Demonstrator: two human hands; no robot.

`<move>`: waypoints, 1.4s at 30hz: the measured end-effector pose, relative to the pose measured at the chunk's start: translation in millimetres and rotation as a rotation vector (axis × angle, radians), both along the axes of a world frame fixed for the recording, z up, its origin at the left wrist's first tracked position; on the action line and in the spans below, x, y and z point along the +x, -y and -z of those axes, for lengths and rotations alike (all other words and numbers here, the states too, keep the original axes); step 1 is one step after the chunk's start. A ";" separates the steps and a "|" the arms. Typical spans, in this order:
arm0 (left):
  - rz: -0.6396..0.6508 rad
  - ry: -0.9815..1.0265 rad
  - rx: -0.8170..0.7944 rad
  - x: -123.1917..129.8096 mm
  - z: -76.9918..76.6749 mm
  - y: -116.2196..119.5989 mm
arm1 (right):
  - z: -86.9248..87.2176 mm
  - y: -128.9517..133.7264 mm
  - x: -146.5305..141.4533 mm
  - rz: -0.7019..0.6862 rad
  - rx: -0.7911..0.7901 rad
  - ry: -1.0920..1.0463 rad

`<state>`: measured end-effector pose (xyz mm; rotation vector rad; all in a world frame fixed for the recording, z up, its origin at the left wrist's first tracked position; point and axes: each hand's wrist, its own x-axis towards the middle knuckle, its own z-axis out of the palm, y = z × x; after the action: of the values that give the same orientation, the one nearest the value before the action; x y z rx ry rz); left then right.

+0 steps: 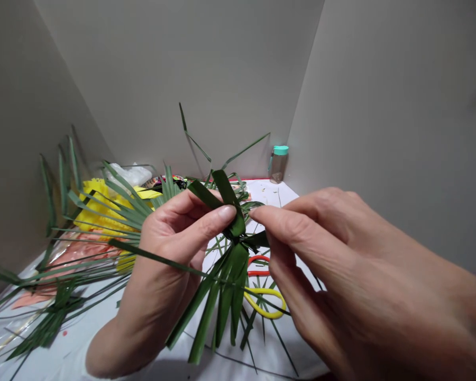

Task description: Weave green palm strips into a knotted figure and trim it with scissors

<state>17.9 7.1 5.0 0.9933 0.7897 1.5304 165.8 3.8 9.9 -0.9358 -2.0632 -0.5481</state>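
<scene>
A bundle of folded green leaf strips (235, 264) hangs in front of me, with long strips fanning downward and two short ends sticking up. My left hand (178, 238) pinches its upper folded part, the thumb lying over the strip. At the right side of the fold, my right hand (325, 254) has its fingers drawn together, the index fingertip close to the bundle; a short dark strip end reaches its fingers, but the exact grip is partly hidden. Scissors with red and yellow handles (264, 302) lie on the table behind the bundle.
Palm leaves (122, 211) spread across the left side over yellow crinkled material (97, 203) and pink material (83, 248) in clear wrapping. A white plastic bag (133, 173) lies behind. Near the back corner stands a bottle with a turquoise lid (278, 165). Grey walls enclose the white table (79, 338).
</scene>
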 end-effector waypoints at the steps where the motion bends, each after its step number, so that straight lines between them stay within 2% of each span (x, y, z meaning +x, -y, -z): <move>1: -0.008 -0.010 -0.003 0.0 -0.3 0.0 | -0.5 -0.1 -0.7 0.000 0.011 -0.011; 11: -0.111 -0.111 -0.006 -0.1 0.0 0.4 | -3.3 3.9 -2.1 0.003 0.024 -0.031; 19: -0.090 -0.082 0.004 -0.8 3.6 2.4 | 0.1 2.9 4.4 -0.050 -0.022 -0.035; 25: -0.182 -0.128 0.010 0.9 0.8 0.6 | -3.1 4.7 3.6 -0.038 -0.013 -0.019; 30: -0.139 -0.132 0.013 -1.1 1.3 0.1 | -4.1 5.1 10.4 -0.088 -0.060 -0.006; 35: -0.041 -0.068 -0.005 -2.3 1.9 -0.2 | -3.0 0.6 13.6 -0.196 -0.032 -0.061; 42: -0.028 -0.036 -0.025 -2.8 1.4 -2.4 | -7.6 -0.7 15.8 -0.237 -0.114 -0.107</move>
<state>15.1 9.5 3.6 0.9975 0.8489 1.5267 181.6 4.5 17.5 -0.7538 -2.0887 -0.2521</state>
